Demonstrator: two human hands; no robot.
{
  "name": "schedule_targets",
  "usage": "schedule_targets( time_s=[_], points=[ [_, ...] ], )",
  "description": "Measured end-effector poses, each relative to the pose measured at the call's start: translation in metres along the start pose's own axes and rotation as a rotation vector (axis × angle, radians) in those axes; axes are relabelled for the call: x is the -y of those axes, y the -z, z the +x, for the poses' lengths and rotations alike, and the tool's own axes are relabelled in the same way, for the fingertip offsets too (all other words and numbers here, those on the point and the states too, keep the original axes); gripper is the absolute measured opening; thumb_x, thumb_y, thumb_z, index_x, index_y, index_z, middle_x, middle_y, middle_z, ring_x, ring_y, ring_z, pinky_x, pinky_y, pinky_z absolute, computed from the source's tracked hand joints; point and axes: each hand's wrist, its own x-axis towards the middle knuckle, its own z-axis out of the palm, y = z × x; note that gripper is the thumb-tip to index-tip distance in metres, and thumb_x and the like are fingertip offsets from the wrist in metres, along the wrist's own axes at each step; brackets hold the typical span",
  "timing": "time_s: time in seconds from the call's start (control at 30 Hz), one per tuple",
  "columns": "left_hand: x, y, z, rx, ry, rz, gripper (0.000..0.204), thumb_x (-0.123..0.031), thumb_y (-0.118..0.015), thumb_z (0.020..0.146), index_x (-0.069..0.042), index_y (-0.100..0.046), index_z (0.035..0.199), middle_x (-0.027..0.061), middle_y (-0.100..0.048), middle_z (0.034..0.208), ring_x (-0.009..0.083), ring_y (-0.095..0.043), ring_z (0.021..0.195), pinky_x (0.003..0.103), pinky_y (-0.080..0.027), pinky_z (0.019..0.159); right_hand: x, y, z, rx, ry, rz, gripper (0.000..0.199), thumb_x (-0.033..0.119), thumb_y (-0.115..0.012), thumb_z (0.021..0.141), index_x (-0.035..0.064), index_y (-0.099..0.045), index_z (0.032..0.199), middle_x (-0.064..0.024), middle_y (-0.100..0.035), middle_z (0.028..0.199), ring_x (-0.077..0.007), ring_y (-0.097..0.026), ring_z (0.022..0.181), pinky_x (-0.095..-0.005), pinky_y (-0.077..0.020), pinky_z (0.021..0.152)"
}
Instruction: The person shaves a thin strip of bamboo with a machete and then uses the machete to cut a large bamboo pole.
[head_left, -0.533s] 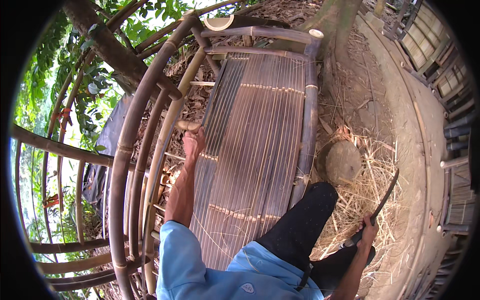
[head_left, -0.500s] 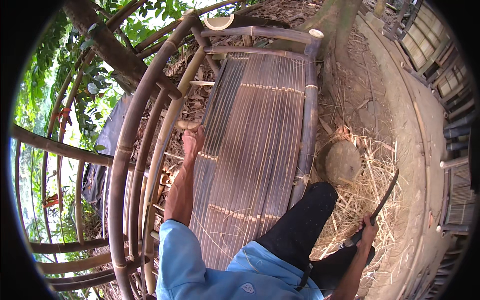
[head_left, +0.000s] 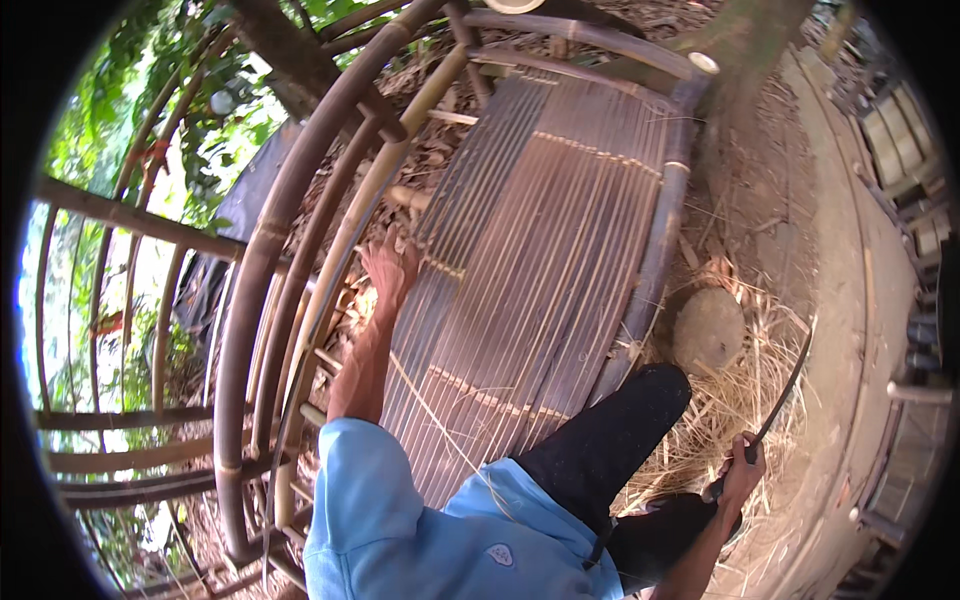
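- Along the left edge of the slatted bamboo bench [head_left: 555,280], it's the left hand [head_left: 390,262], fingers bent and a little apart, right by the outermost slats; whether they pinch anything, I cannot tell.
- Over to the right, a firm hold: the right hand [head_left: 742,470] has its fingers curled around the dark handle of a knife [head_left: 784,398], the long blade slanting forward and to the right, clear of the bench.
- Between the two hands runs the bench itself, narrow slats crossed by pale rows of binding, a black-trousered knee [head_left: 650,395] over its near right corner.
- Across the near slats, one thin pale strip [head_left: 447,428] slants down toward the blue shirt [head_left: 440,555].
- Just right of the bench sits a round wooden block [head_left: 708,330], straw-coloured shavings [head_left: 770,385] scattered beside it.
- Far left, a bamboo railing [head_left: 262,255], green leaves beyond.
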Motion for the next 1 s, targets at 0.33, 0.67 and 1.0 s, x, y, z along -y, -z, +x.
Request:
schedule_targets(
  time_s=[0.33, 0.67, 1.0],
  points=[
    [0.045, 0.147, -0.224, 0.182, 0.598, 0.212, 0.079, -0.062, -0.062, 0.091, 0.003, -0.052, 0.136, 0.0236, -0.061, 0.098, 0.0399, -0.06, 0.096, 0.053, -0.046, 0.082, 0.095, -0.111, 0.08, 0.551, 0.625, -0.63, 0.025, 0.019, -0.078, 0.086, 0.0004, -0.066, 0.097, -0.0132, -0.062, 0.076, -0.0247, -0.059, 0.066, -0.0371, -0.0489, 0.064],
    [-0.148, 0.121, -0.198, 0.031, 1.458, -1.467, 0.048, -0.051, -0.051, 0.098, -0.005, -0.057, 0.111, 0.0174, -0.066, 0.077, 0.018, -0.049, 0.047, 0.026, -0.031, 0.038, 0.122, -0.129, 0.071, 0.699, 0.839, -0.623, 0.028, 0.023, -0.079, 0.084, 0.0015, -0.068, 0.099, -0.0157, -0.066, 0.075, -0.0309, -0.065, 0.068, -0.0411, -0.051, 0.065],
    [-0.107, 0.061, -0.161, 0.379, 1.364, -1.7, 0.037, -0.044, -0.059, 0.1, -0.008, -0.058, 0.093, 0.0, -0.051, 0.06, 0.0088, -0.039, 0.044, 0.022, -0.022, 0.037, 0.046, -0.05, 0.052, 0.623, 0.698, -0.451, 0.037, 0.023, -0.081, 0.085, -0.0054, -0.068, 0.104, -0.0133, -0.067, 0.082, -0.0232, -0.064, 0.077, -0.0359, -0.0517, 0.075]
  ],
)
